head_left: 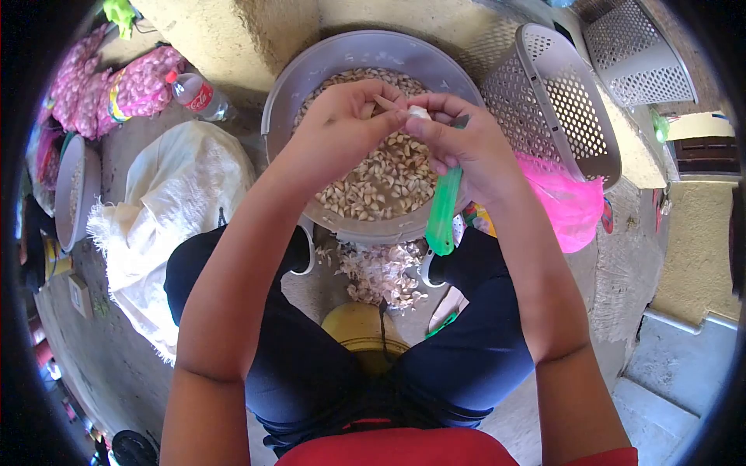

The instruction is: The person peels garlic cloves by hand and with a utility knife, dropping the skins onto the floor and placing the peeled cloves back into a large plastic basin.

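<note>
Above a large grey basin (272, 116) of garlic cloves (373, 190), my two hands meet at the fingertips. The thumb and forefinger of my left hand (350, 116) pinch a tan sliver that looks like garlic skin (385, 102). A whitish garlic clove (419, 113) lies between the thumb and fingers of my right hand (462, 136), close against the left fingertips. Below the right palm hangs the green handle of a knife (444, 213), apparently tucked in the lower fingers; its blade is hidden. The cloves in the basin sit partly in water.
Garlic skins (381, 272) are heaped on the floor between my feet, in front of a yellow bucket (350, 326). A white woven sack (167, 210), a cola bottle (200, 95) and net bags of garlic (144, 85) stand left. To the right are a grey perforated basket (536, 101) and a pink bag (559, 202).
</note>
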A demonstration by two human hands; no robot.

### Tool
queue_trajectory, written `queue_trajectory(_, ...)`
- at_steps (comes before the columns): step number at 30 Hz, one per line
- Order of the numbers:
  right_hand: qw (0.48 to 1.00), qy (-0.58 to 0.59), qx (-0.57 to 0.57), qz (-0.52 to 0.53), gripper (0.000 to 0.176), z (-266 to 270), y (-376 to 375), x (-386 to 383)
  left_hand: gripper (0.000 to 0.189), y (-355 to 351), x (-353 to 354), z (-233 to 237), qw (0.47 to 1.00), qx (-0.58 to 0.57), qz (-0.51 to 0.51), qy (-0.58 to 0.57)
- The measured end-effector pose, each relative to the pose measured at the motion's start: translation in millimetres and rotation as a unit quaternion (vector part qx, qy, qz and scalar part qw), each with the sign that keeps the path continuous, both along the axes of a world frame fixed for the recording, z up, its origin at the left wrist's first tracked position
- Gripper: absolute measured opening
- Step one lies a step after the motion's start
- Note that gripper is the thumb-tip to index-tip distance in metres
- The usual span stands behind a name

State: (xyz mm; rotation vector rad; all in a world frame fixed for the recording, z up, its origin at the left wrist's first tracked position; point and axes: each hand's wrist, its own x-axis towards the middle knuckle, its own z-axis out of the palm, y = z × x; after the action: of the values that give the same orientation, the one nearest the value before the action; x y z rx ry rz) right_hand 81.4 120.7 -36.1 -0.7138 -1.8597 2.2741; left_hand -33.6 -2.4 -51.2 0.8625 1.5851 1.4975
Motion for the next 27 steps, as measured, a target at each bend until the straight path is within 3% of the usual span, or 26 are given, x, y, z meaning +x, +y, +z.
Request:
queue_trajectory(4, 0.996, 0.018, -0.081, 0.023, 0.036, -5.6, 4.5, -0.7, 0.011, 1.4, -0.5, -5.7, 1.000, 0.008, 0.026, 0.016)
queue_trajectory(13, 1.000, 0.007, -0.002, 0.024, 0.035, 5.4, 0.6, 0.1, 0.014, -2.6, -7.7, 0.7, 0.998, -0.009, 0.051, -0.022)
queue_trajectory(16, 0.999, -0.010, 0.001, 0.052, 0.025, 7.0, 3.1, -0.1, 0.014, -1.5, -9.0, -2.1, 0.998, -0.008, 0.056, -0.014)
queue_trajectory(22, 0.990, -0.043, -0.099, 0.087, 0.018, 7.9, 9.6, 0.6, 0.011, -1.7, -9.8, -1.5, 0.999, -0.025, 0.033, -0.035)
queue_trajectory(27, 0.992, -0.042, -0.094, 0.069, 0.021, 12.5, 5.4, 0.6, 0.011, -3.4, -15.3, -2.1, 0.997, -0.032, 0.023, -0.068)
